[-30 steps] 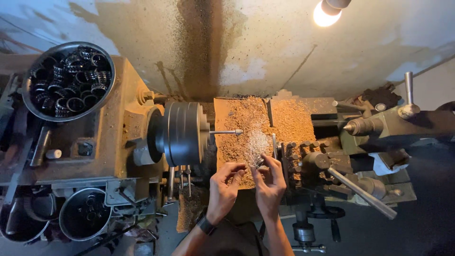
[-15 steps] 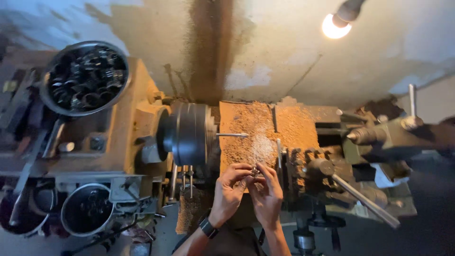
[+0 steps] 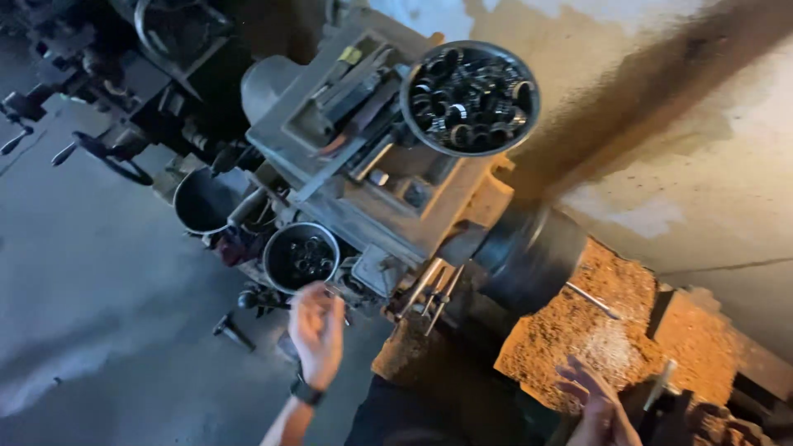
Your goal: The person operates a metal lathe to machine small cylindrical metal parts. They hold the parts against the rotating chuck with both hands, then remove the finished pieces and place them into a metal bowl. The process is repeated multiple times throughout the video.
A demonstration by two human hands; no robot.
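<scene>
Standing next to this old lathe, all grey cast metal with greasy, worn edges. The person's left hand is stretched out toward a small round steel bowl hanging at the front of the headstock, holding a few dark metal rings. The hand sits just below the bowl's rim, fingers curled loosely together; it's blurry, so I can't tell if they're pinching a ring or nothing. There's a dark watch on that wrist.

The right hand is well apart from it, down by the carriage, fingers spread and slightly bent over a thick pile of chips, orange-tan crumbly stuff with pale shiny flakes mixed in. Not gripping anything as far as I can see.

On top of the headstock sits a bigger round bowl, packed with the same dark glossy rings. The chuck is a fat, smooth black drum with a thin steel rod poking out over the chips. Another empty-looking pot hangs further left. The floor is dull grey concrete.
</scene>
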